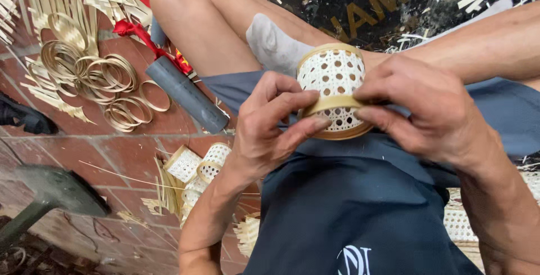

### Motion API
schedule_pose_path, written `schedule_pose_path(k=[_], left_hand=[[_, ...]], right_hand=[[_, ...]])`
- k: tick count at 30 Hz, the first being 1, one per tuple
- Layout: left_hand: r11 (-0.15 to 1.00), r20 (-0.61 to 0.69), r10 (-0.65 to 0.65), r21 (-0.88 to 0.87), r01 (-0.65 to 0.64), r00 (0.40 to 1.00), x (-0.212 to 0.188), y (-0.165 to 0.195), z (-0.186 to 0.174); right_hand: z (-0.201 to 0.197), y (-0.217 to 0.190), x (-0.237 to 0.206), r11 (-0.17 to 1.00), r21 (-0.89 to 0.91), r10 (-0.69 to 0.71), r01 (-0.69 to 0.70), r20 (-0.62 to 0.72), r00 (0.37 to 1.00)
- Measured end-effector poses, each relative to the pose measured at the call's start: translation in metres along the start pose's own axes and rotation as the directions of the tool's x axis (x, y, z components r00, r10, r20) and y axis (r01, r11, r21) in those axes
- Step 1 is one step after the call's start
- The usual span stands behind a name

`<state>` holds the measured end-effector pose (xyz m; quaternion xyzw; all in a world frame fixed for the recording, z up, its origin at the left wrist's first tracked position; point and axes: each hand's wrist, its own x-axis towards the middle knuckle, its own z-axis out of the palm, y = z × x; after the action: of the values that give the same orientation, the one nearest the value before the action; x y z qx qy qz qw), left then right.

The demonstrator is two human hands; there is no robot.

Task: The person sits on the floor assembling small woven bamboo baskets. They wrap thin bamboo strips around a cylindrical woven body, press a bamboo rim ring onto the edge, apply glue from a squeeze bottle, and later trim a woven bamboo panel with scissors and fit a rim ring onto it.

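Observation:
A small round woven basket [333,72] of pale cane with open hexagonal holes is held up over my lap, its mouth turned away from me. A flat bamboo band [332,104] runs around its middle. My left hand [269,124] pinches that band from the left with thumb and fingers. From the right, my right hand [423,109] grips the same band and the basket's side. My bare bent leg with a grey sock [271,44] lies just behind the basket.
On the red tile floor at left lie several bamboo hoops [107,83], loose bamboo strips [50,10], a grey pipe [187,94] with red ribbon [138,30], and a dark tool [50,193]. Finished small woven baskets [197,168] sit beside my left forearm. Woven mesh [458,224] lies at right.

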<state>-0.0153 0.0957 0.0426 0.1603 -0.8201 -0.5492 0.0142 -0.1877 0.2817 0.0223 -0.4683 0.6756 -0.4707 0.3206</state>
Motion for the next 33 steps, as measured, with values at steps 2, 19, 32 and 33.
schedule_pose_path(k=[2, 19, 32, 33], left_hand=[[1.000, -0.022, 0.010, 0.028, -0.009, 1.000, -0.004, -0.002, 0.002], [0.976, -0.158, -0.199, -0.126, 0.180, 0.967, -0.034, -0.006, -0.011], [0.987, -0.214, -0.160, -0.050, 0.153, 0.964, -0.046, -0.006, 0.000], [0.980, -0.198, -0.194, -0.085, 0.181, 0.961, -0.047, -0.006, -0.002]], right_hand=[[0.005, -0.001, -0.001, 0.997, -0.061, -0.055, 0.053, -0.031, 0.998], [0.047, 0.005, 0.018, 0.972, 0.223, 0.076, -0.069, -0.023, 0.997], [0.057, -0.018, 0.008, 0.996, -0.051, 0.077, -0.075, 0.046, 0.996], [0.058, -0.017, 0.007, 0.996, 0.001, 0.090, -0.091, 0.046, 0.995]])
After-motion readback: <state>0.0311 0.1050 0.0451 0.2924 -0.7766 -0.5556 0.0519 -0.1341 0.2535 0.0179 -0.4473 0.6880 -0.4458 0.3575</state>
